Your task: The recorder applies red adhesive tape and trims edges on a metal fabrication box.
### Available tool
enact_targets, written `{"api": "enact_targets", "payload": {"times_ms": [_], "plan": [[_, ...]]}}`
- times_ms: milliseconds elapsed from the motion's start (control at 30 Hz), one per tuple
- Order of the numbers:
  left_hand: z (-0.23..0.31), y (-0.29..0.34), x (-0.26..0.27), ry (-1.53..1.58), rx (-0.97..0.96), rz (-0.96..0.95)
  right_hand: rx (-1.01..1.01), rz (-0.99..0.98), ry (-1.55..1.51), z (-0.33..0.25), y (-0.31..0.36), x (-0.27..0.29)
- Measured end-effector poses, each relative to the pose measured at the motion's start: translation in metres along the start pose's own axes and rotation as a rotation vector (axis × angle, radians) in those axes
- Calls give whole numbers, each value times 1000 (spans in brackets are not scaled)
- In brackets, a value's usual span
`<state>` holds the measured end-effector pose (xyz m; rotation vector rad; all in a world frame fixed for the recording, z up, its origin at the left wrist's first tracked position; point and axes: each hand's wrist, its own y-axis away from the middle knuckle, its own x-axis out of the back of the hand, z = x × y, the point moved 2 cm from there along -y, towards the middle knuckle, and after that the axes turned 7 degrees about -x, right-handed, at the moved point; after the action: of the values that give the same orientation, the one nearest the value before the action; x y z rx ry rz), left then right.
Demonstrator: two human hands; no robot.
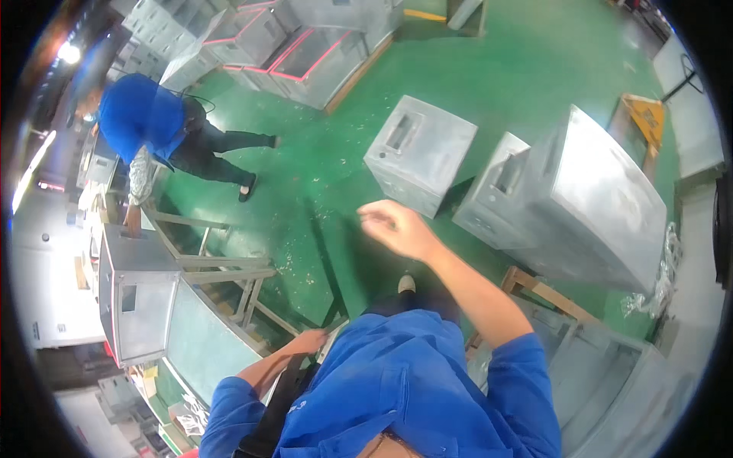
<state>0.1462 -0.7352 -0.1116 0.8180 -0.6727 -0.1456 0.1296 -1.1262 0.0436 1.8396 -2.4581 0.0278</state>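
My right hand (398, 229) hangs in mid-air over the floor, its fingers loosely bent and nothing in them. Just beyond it stands a grey sheet-metal box (421, 149) with a slotted recess on its upper face. My left hand (307, 341) is low at my left side, fingers curled beside a thin pale strip (334, 341). What it grips, if anything, is hidden. Left of that hand, a grey metal cabinet (145, 301) with a small square opening rests on a workbench (206, 343).
Larger metal cabinets (588, 198) stand at right, near a wooden pallet (550, 294) and crumpled clear plastic (664, 267). Boxes with red-edged tops (313, 65) are at the back. A person in blue (145, 114) bends over the bench at far left. The floor (534, 53) is green.
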Motion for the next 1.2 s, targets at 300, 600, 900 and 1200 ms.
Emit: {"api": "enact_targets", "payload": {"times_ms": [300,600,900,1200], "plan": [[62,-121,70,465,33,226,-678,73,-119,225,-198,75],[93,-130,56,1089,628,537,-973,493,11,411,-373,89],[147,-158,49,1521,755,678,-1190,724,172,425,-416,99],[167,-147,34,1640,835,832,-1316,428,2,385,-377,94]]}}
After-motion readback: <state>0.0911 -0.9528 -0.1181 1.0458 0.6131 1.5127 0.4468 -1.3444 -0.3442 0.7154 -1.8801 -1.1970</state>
